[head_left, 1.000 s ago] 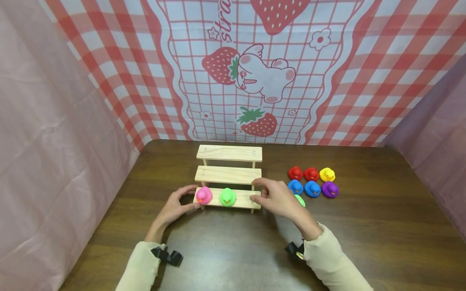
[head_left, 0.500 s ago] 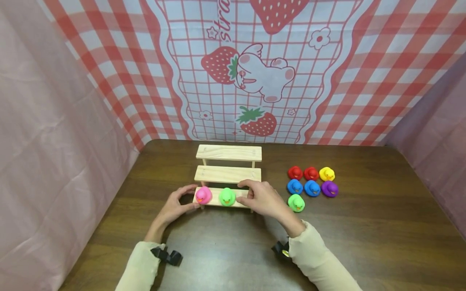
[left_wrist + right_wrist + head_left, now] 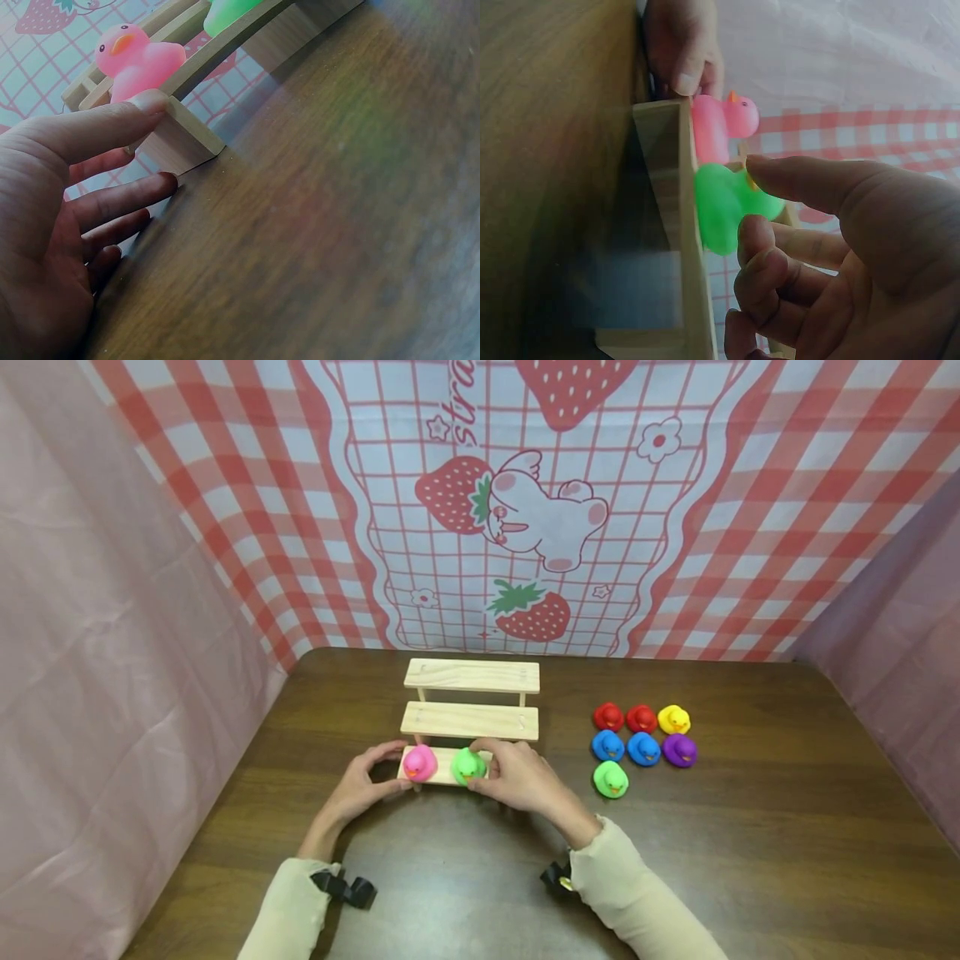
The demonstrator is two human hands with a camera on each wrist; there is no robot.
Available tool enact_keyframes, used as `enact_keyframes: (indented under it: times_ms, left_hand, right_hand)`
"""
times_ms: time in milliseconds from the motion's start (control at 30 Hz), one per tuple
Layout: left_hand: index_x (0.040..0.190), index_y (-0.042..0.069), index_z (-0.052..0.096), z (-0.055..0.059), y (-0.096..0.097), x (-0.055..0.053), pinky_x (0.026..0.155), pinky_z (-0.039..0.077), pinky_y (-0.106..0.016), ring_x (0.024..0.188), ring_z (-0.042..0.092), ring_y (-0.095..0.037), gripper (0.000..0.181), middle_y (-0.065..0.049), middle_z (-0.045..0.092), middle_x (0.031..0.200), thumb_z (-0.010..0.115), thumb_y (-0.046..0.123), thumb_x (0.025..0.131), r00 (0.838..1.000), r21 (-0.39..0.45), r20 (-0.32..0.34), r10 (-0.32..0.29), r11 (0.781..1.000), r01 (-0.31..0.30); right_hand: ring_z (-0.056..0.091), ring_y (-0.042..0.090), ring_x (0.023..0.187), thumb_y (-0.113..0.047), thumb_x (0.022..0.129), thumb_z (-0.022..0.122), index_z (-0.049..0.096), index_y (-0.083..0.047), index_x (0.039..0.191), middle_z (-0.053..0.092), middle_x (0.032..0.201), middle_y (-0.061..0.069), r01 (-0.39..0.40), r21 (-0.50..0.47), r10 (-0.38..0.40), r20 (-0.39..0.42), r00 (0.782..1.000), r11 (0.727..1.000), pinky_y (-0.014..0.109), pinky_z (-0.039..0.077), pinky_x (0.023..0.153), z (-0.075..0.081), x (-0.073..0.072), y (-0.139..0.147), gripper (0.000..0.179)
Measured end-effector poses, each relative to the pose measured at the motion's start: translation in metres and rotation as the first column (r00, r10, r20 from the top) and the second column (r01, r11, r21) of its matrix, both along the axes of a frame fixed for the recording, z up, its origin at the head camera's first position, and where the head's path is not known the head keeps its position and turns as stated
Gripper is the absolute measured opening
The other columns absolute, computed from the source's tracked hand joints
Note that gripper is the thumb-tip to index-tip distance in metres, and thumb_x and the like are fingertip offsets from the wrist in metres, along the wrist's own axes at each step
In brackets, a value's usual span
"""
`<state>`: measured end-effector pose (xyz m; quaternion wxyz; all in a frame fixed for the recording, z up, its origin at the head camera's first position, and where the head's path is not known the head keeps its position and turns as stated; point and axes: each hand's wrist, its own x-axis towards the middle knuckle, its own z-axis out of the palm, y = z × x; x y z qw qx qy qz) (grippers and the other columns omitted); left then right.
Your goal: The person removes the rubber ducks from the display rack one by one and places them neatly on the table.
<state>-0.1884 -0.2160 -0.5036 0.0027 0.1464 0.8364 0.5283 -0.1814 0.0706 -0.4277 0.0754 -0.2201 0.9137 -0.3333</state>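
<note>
A three-step wooden stand has a pink rubber duck and a green rubber duck on its lowest step. My left hand holds the left end of that step, thumb at its front corner and index finger behind. In the left wrist view, the other fingers spread beside the stand's leg. My right hand has thumb and index finger around the green duck, the thumb in front by the beak, as the right wrist view also shows. This hand hides the step's right end.
Right of the stand, several more rubber ducks sit in rows on the brown table: red, yellow, blue, purple and one green. A strawberry-patterned cloth hangs behind, with pink curtains at the sides.
My right hand has moved left along the lowest step, from its right end to the green duck. The green duck on the table has come fully into view. My left hand stays put.
</note>
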Motion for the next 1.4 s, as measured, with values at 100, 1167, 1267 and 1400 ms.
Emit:
enact_keyframes:
  times_ms: [100, 1167, 1267, 1400]
  left_hand:
    - [0.134, 0.000, 0.059, 0.000, 0.000, 0.000, 0.111, 0.034, -0.050, 0.121, 0.057, -0.036, 0.060, -0.020, 0.071, 0.117, 0.082, 0.006, 0.078, 1.000, -0.008, 0.000, 0.008, 1.000, -0.008]
    - [0.134, 0.002, 0.060, 0.000, 0.000, 0.001, 0.111, 0.034, -0.051, 0.121, 0.058, -0.031, 0.059, -0.019, 0.071, 0.119, 0.082, 0.007, 0.079, 1.000, 0.002, 0.009, 0.002, 1.000, -0.002]
    - [0.134, 0.002, 0.059, 0.000, 0.000, 0.000, 0.111, 0.033, -0.052, 0.122, 0.056, -0.032, 0.060, -0.019, 0.071, 0.119, 0.082, 0.007, 0.079, 1.000, 0.004, 0.013, 0.003, 1.000, -0.003]
    - [0.134, 0.001, 0.059, 0.000, 0.000, 0.001, 0.112, 0.031, -0.054, 0.124, 0.055, -0.034, 0.059, -0.020, 0.071, 0.120, 0.081, 0.007, 0.080, 1.000, 0.008, 0.017, 0.004, 1.000, -0.004]
  right_hand:
    - [0.055, 0.005, 0.048, -0.028, 0.085, 0.079, 0.065, -0.014, 0.125, 0.064, 0.065, -0.003, 0.001, 0.011, -0.001, -0.013, 1.000, 1.000, 0.026, 0.043, 0.049, -0.004, 0.001, -0.003, 0.045]
    - [0.049, -0.003, 0.051, -0.030, 0.082, 0.082, 0.071, -0.016, 0.121, 0.060, 0.061, -0.011, 0.052, 0.018, -0.048, -0.186, 0.981, 0.998, 0.021, 0.041, 0.051, 0.014, 0.022, 0.027, 0.042]
    - [0.048, -0.003, 0.051, -0.029, 0.082, 0.082, 0.071, -0.015, 0.120, 0.060, 0.061, -0.011, 0.060, 0.015, -0.056, -0.203, 0.978, 0.998, 0.020, 0.040, 0.051, 0.017, 0.024, 0.037, 0.042]
    - [0.046, -0.003, 0.051, -0.027, 0.081, 0.083, 0.072, -0.012, 0.117, 0.058, 0.059, -0.010, 0.070, 0.013, -0.065, -0.242, 0.968, 0.997, 0.019, 0.038, 0.050, 0.017, 0.025, 0.053, 0.040]
